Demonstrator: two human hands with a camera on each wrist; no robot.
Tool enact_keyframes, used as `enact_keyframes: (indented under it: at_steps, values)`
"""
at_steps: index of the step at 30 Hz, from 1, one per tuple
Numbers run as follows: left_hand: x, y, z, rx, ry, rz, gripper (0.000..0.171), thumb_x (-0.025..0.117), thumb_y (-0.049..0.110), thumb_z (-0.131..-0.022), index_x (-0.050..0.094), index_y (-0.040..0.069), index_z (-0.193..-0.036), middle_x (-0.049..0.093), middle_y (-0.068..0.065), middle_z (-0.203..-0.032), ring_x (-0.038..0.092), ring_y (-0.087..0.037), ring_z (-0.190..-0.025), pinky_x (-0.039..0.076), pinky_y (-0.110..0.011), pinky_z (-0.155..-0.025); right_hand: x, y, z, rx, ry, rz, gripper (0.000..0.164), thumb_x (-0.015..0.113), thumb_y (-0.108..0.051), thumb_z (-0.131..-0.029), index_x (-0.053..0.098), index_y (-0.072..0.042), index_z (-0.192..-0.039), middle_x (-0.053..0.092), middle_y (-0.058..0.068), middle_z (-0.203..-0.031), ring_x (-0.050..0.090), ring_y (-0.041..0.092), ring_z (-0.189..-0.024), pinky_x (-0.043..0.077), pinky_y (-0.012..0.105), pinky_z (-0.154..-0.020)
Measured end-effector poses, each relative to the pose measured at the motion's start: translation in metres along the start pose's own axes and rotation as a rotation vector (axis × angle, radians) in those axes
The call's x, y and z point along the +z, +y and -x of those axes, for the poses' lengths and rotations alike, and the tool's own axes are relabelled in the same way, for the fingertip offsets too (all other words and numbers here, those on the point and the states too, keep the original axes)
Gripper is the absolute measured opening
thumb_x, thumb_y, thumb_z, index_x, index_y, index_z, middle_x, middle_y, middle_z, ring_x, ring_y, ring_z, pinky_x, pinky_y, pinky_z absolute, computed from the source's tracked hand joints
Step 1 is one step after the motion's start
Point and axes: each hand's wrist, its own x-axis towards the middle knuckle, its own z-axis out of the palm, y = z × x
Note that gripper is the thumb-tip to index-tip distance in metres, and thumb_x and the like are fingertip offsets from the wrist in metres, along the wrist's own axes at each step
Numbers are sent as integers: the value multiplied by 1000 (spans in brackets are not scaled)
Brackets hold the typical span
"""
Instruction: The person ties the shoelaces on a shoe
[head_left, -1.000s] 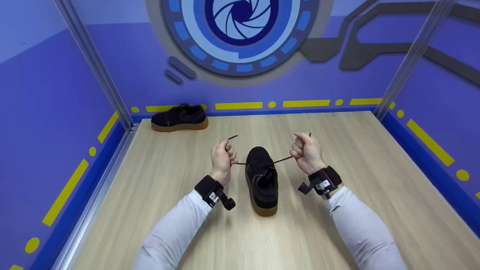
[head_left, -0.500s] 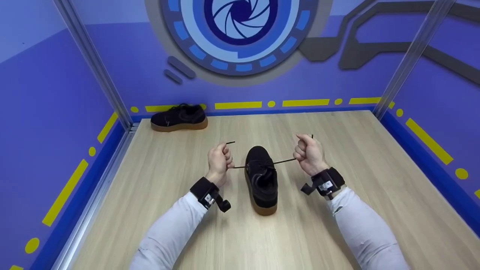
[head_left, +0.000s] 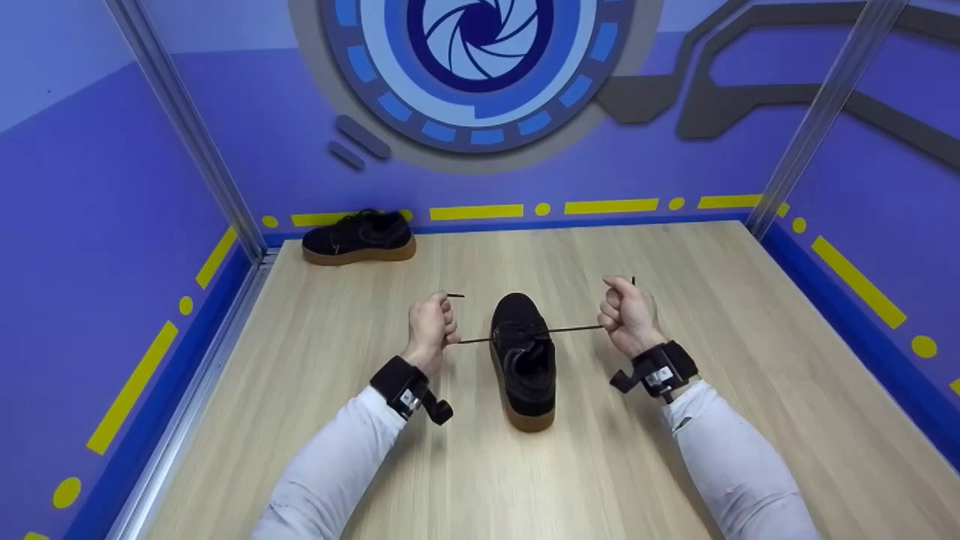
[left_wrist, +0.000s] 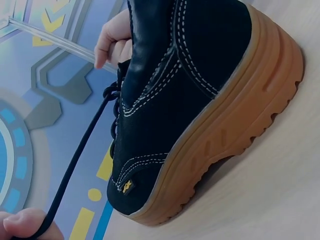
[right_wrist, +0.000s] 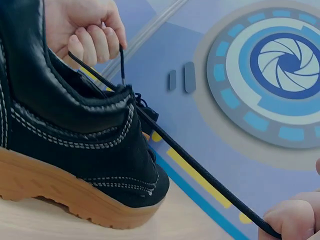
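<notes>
A black shoe [head_left: 525, 375] with a brown gum sole stands upright on the table, its toe towards the back wall. To its left, my left hand [head_left: 430, 328] grips one end of the black shoelace [head_left: 475, 341], fingers curled round it and the tip sticking out on top. Over on the right, my right hand [head_left: 628, 315] holds the other lace end in curled fingers. Both lace ends run taut from the shoe's throat out to the sides. In the left wrist view the lace [left_wrist: 75, 165] leaves a knot at the top of the tongue.
A second black shoe [head_left: 358, 238] lies along the back edge at the far left, its laces on. Blue printed walls [head_left: 480, 180] enclose the wooden table [head_left: 600, 465] at the back and both sides, with metal posts at the corners.
My hands have moved apart, the left one outward and a little nearer, the right one outward and lower. More lace shows on each side; the shoe has stayed in place.
</notes>
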Motion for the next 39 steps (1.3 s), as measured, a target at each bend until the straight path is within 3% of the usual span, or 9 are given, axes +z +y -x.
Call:
enact_keyframes:
  at_steps: [16, 20, 26, 30, 32, 34, 36, 39]
  values:
    - [-11, -4, -4, -57, 29, -23, 42, 45, 13, -102, 35, 17, -61, 28, 11, -52, 26, -5, -44, 27, -21, -40, -10, 1, 4, 20, 39, 65, 58, 58, -12, -106, 36, -19, -53, 26, -11, -48, 23, 3, -39, 16, 22, -40]
    - [-13, -5, -5, -46, 36, -21, 40, 46, 12, -100, 36, 17, -62, 28, 11, -52, 26, -5, -44, 27, -21, -39, -11, 0, 4, 6, 38, 68, 57, 61, -12, -104, 37, -19, -53, 27, -11, -48, 24, 3, -39, 17, 21, -40]
    - [-14, -7, -6, -26, -15, -31, 40, 46, 13, -103, 38, 16, -63, 29, 10, -54, 27, -6, -46, 29, -21, -42, -10, -2, 6, -10, -36, 93, 56, 60, -11, -105, 36, -19, -56, 25, -10, -51, 22, 4, -42, 15, 25, -44]
    - [-12, -3, -6, -3, -41, -30, 36, 48, 15, -104, 46, 11, -68, 34, 7, -56, 32, -8, -48, 39, -25, -47, -5, -5, 8, -35, -106, 134, 55, 58, -11, -105, 32, -17, -57, 27, -10, -51, 23, 5, -43, 15, 25, -46]
    - [-10, 0, -7, 17, -46, -46, 32, 50, 17, -103, 55, 8, -73, 43, 4, -58, 40, -10, -49, 46, -27, -50, -2, -7, 9, -63, -133, 166, 54, 58, -12, -105, 31, -17, -59, 29, -11, -51, 24, 5, -43, 17, 25, -46]
    - [-8, 4, -7, 57, -46, -96, 28, 53, 18, -103, 66, 4, -83, 58, -1, -63, 54, -13, -54, 54, -29, -56, 2, -8, 8, -107, -142, 217, 51, 57, -14, -105, 32, -17, -61, 33, -9, -53, 29, 7, -45, 22, 25, -47]
    - [-5, 7, -7, 113, -38, -207, 26, 56, 21, -103, 71, -1, -99, 70, -11, -78, 63, -19, -66, 55, -30, -64, 6, -9, 8, -164, -129, 272, 45, 57, -15, -104, 39, -16, -63, 42, -7, -56, 39, 9, -48, 33, 25, -50]
    - [-2, 11, -4, 186, 1, -496, 49, 63, 32, -101, 63, -4, -134, 71, -22, -125, 70, -26, -110, 55, -35, -93, 12, -9, 6, -243, -106, 346, 30, 57, -15, -104, 59, -13, -74, 66, 0, -70, 63, 16, -63, 48, 28, -64]
